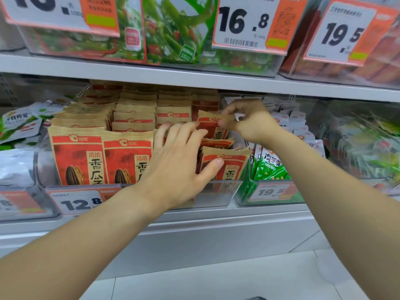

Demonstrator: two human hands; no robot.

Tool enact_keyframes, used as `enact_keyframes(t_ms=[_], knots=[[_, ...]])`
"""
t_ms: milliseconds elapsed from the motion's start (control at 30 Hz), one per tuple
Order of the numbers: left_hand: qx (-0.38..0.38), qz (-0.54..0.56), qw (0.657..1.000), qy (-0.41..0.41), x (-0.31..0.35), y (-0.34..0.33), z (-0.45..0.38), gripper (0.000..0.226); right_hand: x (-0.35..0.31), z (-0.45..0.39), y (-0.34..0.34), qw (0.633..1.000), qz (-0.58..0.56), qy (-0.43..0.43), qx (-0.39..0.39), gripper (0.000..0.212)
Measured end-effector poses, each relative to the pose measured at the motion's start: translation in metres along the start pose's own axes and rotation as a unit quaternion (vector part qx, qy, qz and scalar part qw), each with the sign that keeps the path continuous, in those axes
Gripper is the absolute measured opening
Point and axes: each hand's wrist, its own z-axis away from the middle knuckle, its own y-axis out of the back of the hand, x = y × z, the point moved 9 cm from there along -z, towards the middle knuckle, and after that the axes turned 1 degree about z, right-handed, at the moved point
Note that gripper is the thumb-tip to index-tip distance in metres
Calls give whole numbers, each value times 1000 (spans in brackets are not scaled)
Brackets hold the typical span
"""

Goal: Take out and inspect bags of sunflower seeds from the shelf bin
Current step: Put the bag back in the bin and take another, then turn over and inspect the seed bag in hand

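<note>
- Shop shelf, clear bin [216, 192] of sunflower-seed bags.
- Right hand [249, 121] pinches top edge of raised bag [213, 126], upright, right-rear of bin.
- Left hand [179, 161]: fingers spread wide, resting on front bags, nearer camera.

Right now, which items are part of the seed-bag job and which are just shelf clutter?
Job:
- raised seed bag, pinched by right hand
- seed bags in clear bin, left hand resting on them

Clutter:
- green snack packs
- white pouches
- upper-shelf price tags
</note>
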Motion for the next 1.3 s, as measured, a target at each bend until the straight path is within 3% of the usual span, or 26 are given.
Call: enact_keyframes(t_ms=[200,400,533,633,700,833,1033,1300], knots=[[47,89,995,2,6,18,10,73,-15,62,20,993,-105,43,40,21],[101,184,978,-2,15,48,19,57,-78,120,60,958,-242,122,98,17],[138,368,919,-17,23,88,25,35,-118,129,77,917,-365,123,100,23],[115,498,859,30,25,98,32,33,-130,123,64,898,-425,83,78,28],[86,514,852,51,27,92,37,33,-130,122,48,890,-447,48,79,25],[65,546,829,102,15,76,47,35,-112,131,17,896,-438,-15,74,19],[-14,570,810,138,9,49,61,42,-83,153,-7,936,-350,-49,14,33],[34,511,842,168,-2,41,61,46,-67,148,-20,941,-329,-80,-26,35]])
